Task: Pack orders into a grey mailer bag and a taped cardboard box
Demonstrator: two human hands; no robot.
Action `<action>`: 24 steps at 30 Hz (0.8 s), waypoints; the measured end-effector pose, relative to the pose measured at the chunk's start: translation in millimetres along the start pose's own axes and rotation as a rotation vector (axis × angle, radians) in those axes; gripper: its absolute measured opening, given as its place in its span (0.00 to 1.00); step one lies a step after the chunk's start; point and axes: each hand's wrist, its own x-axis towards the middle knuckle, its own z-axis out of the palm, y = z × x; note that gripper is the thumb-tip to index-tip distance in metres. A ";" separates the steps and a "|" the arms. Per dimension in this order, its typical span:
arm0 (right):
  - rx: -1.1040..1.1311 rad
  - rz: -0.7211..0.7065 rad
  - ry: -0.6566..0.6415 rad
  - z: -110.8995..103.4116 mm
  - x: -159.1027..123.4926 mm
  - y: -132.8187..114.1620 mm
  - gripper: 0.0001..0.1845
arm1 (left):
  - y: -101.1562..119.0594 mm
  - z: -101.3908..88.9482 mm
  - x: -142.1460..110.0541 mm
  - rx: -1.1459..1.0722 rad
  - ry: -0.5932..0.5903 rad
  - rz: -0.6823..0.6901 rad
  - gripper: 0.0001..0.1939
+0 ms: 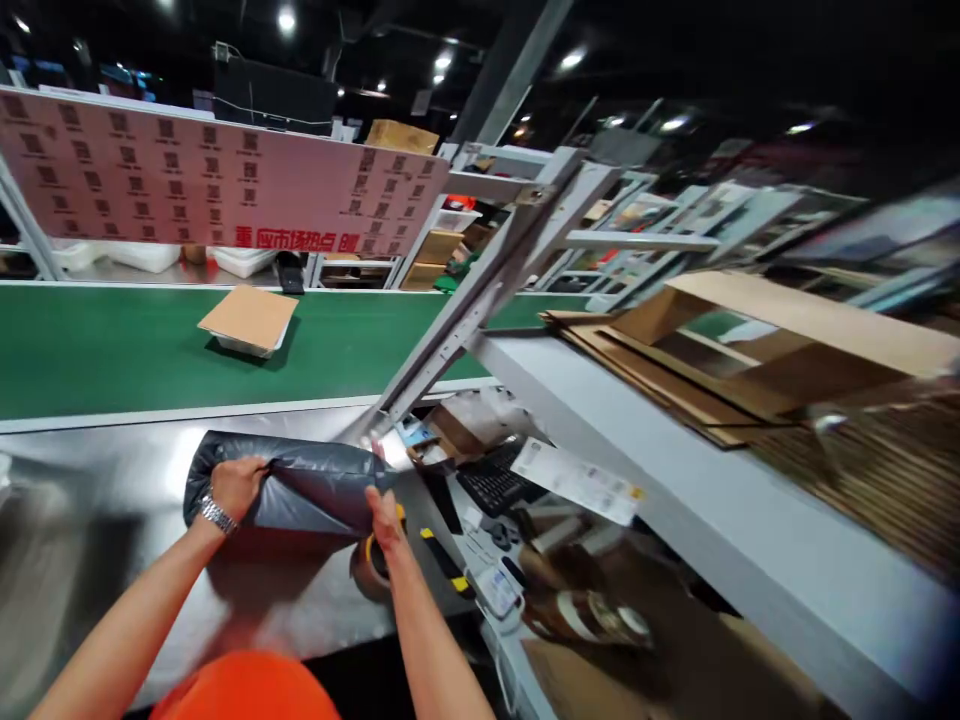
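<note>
A grey plastic mailing bag (319,475), bulky and folded over what it holds, is lifted over the shiny metal table (292,605). Around its left part my left hand (238,487) is closed, the wrist wearing a metal watch. At the bag's right end my right hand (385,517) pinches the plastic. The bag's contents are hidden. Just below my right hand is a roll of brown tape (369,570), partly covered by the hand. A black and yellow box cutter (448,563) lies to the right of the tape.
Behind the table runs a green conveyor belt (135,345) carrying a white tray under a cardboard sheet (251,315). A slanted metal post (457,335) rises at the right. Flattened cartons (675,385) lie on a grey shelf (600,420); a keyboard (495,488) sits below.
</note>
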 end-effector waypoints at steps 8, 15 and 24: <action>-0.728 -0.242 -0.326 35.2 14.1 1.1 0.38 | 30.8 -11.6 -3.0 0.101 -0.091 0.023 0.12; -0.924 -0.260 -0.279 32.6 -31.0 16.8 0.34 | -7.8 -49.7 -28.2 -0.119 0.394 0.178 0.36; -1.112 -0.270 -0.159 47.0 -83.6 14.1 0.33 | -44.6 -50.5 -13.4 -0.021 -0.045 -0.122 0.39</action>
